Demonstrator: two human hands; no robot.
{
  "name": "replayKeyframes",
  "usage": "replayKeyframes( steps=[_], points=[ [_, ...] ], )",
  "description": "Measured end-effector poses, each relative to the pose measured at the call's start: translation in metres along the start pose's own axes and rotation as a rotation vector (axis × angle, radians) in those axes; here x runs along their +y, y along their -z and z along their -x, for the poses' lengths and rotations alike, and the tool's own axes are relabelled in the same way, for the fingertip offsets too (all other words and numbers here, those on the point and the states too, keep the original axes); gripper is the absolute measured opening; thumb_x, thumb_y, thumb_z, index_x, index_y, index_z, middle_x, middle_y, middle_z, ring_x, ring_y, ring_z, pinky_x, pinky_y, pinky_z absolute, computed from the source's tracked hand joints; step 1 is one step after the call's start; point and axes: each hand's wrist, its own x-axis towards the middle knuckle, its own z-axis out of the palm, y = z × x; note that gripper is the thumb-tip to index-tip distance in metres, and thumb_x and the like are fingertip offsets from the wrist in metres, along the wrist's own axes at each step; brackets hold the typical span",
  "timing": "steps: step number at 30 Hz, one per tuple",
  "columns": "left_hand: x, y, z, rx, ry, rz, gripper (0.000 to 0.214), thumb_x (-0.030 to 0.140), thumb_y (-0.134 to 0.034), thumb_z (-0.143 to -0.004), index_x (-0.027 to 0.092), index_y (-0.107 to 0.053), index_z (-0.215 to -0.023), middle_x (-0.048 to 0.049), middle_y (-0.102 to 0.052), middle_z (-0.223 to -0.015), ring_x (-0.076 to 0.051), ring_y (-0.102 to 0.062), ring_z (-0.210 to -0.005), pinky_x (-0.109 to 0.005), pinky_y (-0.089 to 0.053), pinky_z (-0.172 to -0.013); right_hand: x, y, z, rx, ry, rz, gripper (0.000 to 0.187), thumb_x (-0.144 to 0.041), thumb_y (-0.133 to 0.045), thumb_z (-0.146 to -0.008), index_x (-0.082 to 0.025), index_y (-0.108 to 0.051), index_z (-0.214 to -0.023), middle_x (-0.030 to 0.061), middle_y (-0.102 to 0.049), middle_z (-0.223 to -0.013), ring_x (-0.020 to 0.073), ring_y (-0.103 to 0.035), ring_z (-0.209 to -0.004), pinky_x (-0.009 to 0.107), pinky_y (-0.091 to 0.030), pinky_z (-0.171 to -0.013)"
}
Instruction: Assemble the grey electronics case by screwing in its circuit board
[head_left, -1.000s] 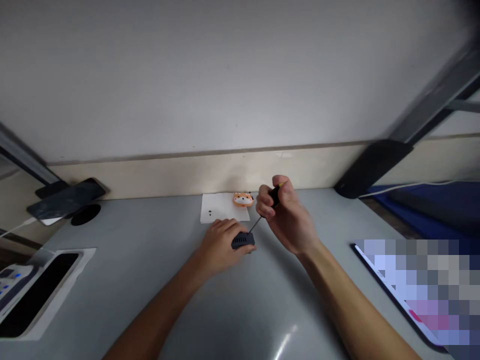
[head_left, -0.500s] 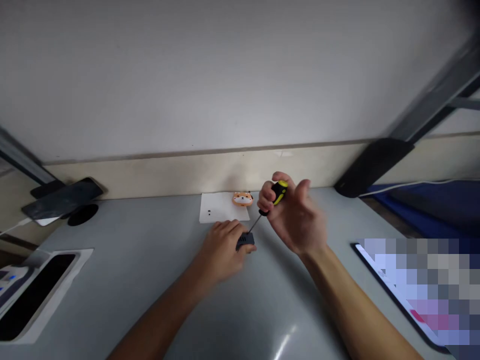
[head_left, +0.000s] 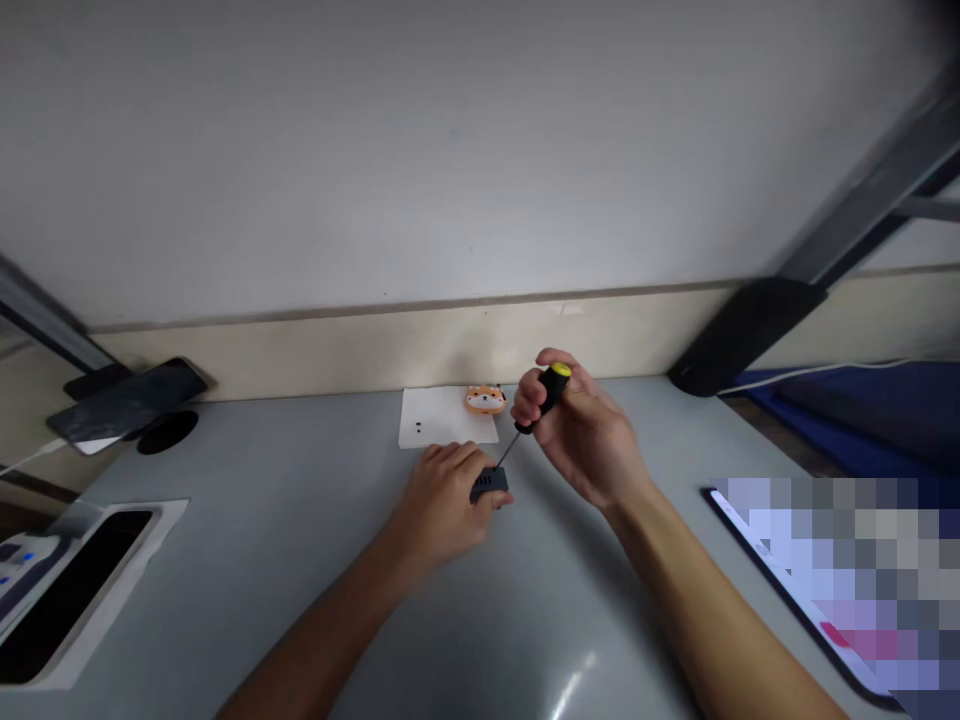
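My left hand (head_left: 448,503) is closed around a small dark box with slots (head_left: 492,482), held low over the grey desk (head_left: 315,560). My right hand (head_left: 581,425) grips a black and yellow screwdriver (head_left: 553,388), thumb against the handle. Its thin shaft slants down to the left, and the tip meets the far upper edge of the box; what lies under the tip is too small to see. Just behind the box lies a sheet of white paper (head_left: 442,420) with tiny dark pieces (head_left: 418,427) on it. My left fingers hide the left part of the box.
An orange animal-face case (head_left: 485,400) sits on the paper's right corner. At the left are a dark phone (head_left: 127,402), a cable hole (head_left: 168,432) and a black tray-like item (head_left: 75,595). A lit tablet (head_left: 810,590) lies at the right, below a black cylinder (head_left: 742,335).
My right thumb has come down from its raised position onto the screwdriver handle, and the handle has turned, showing less yellow on its side. My left hand and the box stay nearly in place.
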Motion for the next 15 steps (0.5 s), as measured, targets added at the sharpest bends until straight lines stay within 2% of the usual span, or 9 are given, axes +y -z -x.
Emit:
replayKeyframes(
  steps=[4, 6, 9, 12, 15],
  points=[
    [0.000, 0.000, 0.000, 0.001, 0.003, -0.021, 0.019, 0.029, -0.077, -0.086, 0.023, -0.061, -0.095, -0.0007, -0.071, -0.098, -0.022, -0.065, -0.089, -0.039, -0.043, -0.083, 0.003, -0.005, 0.002, 0.057, 0.031, -0.080, 0.020, -0.051, -0.054, -0.097, -0.031, -0.056, -0.100, -0.0012, -0.041, -0.074, 0.0161, -0.043, -0.063, 0.030, -0.045, -0.061],
    [0.000, -0.001, 0.001, 0.003, 0.006, -0.025, 0.019, 0.030, -0.078, -0.086, 0.023, -0.062, -0.095, -0.0006, -0.070, -0.096, -0.022, -0.065, -0.089, -0.039, -0.043, -0.083, 0.002, -0.006, 0.003, 0.037, 0.031, -0.102, 0.016, -0.044, -0.060, -0.096, -0.030, -0.054, -0.094, -0.0022, -0.038, -0.073, 0.0151, -0.042, -0.062, 0.028, -0.043, -0.060],
    [0.001, 0.000, 0.000, 0.004, 0.003, -0.022, 0.020, 0.030, -0.078, -0.086, 0.022, -0.062, -0.095, -0.0008, -0.070, -0.096, -0.022, -0.065, -0.089, -0.038, -0.043, -0.082, 0.000, -0.005, 0.005, -0.004, 0.034, -0.100, 0.012, -0.032, -0.068, -0.091, -0.030, -0.056, -0.094, -0.0012, -0.047, -0.080, 0.0145, -0.047, -0.067, 0.027, -0.046, -0.065],
    [0.002, 0.001, 0.000, -0.002, 0.010, -0.020, 0.018, 0.029, -0.076, -0.087, 0.022, -0.062, -0.094, -0.0008, -0.071, -0.098, -0.021, -0.065, -0.090, -0.038, -0.042, -0.083, -0.002, -0.001, 0.004, -0.006, 0.079, -0.040, 0.008, -0.032, -0.068, -0.090, -0.028, -0.061, -0.093, 0.0019, -0.056, -0.106, 0.0161, -0.054, -0.081, 0.031, -0.051, -0.075],
    [0.003, 0.003, 0.000, -0.008, 0.015, -0.015, 0.017, 0.029, -0.076, -0.088, 0.021, -0.061, -0.093, -0.0004, -0.071, -0.098, -0.021, -0.065, -0.090, -0.037, -0.041, -0.083, -0.002, 0.004, 0.001, -0.002, 0.071, 0.018, 0.007, -0.034, -0.066, -0.091, -0.027, -0.066, -0.094, 0.0033, -0.056, -0.102, 0.0183, -0.056, -0.084, 0.034, -0.053, -0.079]
  ],
)
